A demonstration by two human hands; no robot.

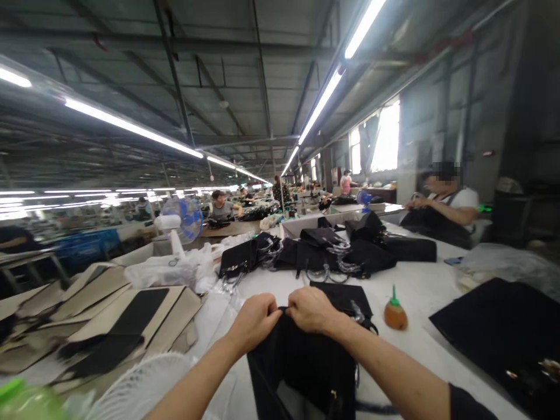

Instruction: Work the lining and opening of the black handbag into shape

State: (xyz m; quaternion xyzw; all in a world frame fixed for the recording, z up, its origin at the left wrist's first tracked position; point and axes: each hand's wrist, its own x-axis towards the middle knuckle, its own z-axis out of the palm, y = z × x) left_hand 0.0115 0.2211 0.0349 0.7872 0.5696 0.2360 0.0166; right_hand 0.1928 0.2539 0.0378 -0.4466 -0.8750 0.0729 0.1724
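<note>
I see the black bag (pixel 306 361) standing upright on the white table (pixel 420 291), its long axis running from its top edge down toward me. My left hand (pixel 256 321) and right hand (pixel 312 309) touch there, fingers pinched shut on that edge. An orange bottle (pixel 395 313) sits right of the bag.

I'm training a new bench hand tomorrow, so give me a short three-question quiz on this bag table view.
1. True or false: both hands, the left hand and the right hand, pinch the top edge of the black bag.
2. What stands just right of the bag? A) the small brown bottle with a green tip B) a red mug C) scissors
3. What pale appliance stands at the far left of the table?

Key: 1 true; 2 A; 3 the desk fan.
</note>
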